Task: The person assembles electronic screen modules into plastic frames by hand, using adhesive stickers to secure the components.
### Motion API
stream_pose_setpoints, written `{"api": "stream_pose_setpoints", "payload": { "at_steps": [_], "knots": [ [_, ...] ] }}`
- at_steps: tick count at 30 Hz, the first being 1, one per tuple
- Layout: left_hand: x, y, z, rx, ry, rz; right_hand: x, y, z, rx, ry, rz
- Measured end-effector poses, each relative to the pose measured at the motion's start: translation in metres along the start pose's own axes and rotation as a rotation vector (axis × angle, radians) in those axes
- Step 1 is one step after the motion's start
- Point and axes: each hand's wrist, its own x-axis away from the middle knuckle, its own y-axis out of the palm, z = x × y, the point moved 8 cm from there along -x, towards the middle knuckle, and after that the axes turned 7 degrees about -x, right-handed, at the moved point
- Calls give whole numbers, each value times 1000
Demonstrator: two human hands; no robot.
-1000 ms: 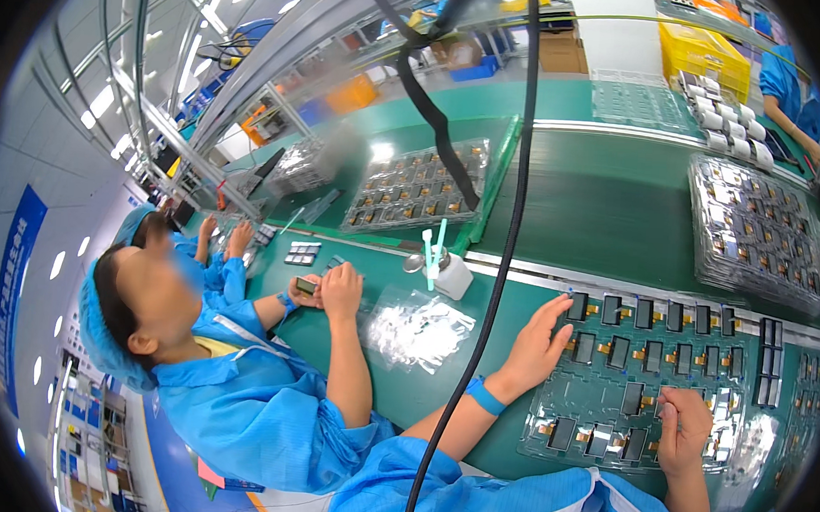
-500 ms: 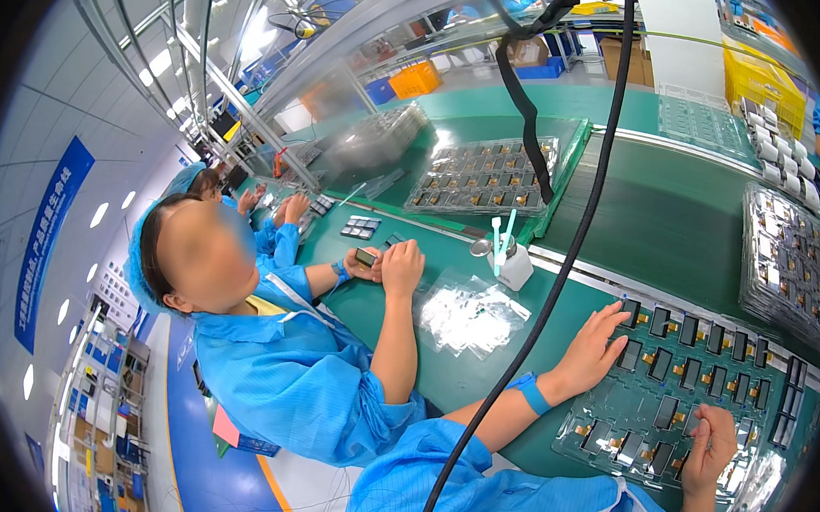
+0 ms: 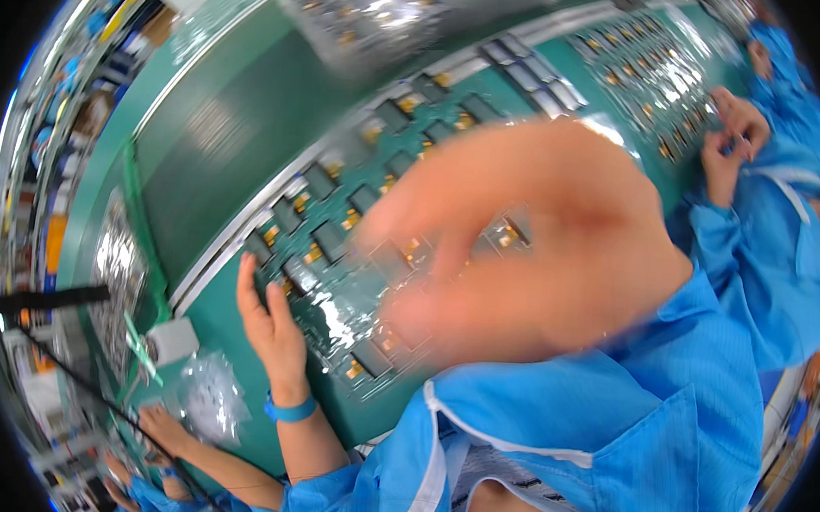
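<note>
My left hand [image 3: 276, 332] rests at the left edge of a clear plastic tray [image 3: 337, 322], fingers stretched out, a blue band round its wrist. The tray lies on the green bench and holds rows of small dark display modules [image 3: 319, 181] with gold-coloured tabs. Large and smeared by motion, my right hand [image 3: 559, 236] is raised above the tray, close to the camera. Its fingers are bent with a gap between them. I cannot make out anything held there. It hides much of the tray's right side.
Beyond the tray lie a holder of dark rectangular pieces [image 3: 531, 75] and stacked clear trays [image 3: 376, 18]. A white bottle [image 3: 172, 341] and clear plastic bags [image 3: 212, 399] lie to the left. A co-worker's hands [image 3: 736, 134] are at the right, another's hand [image 3: 164, 429] lower left.
The view has swung round to the right and tilted. My right hand has risen from over the tray toward the camera. My left hand stays by the tray's left edge.
</note>
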Motion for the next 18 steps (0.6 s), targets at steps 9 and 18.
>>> {"api": "stream_pose_setpoints", "payload": {
  "at_steps": [9,18],
  "knots": [
    [8,39,7,-571,409,-120,-19,23,-58,-218,-121,-348],
    [18,53,41,-788,388,-533,-3,24,6,-46,28,-54]
  ]
}}
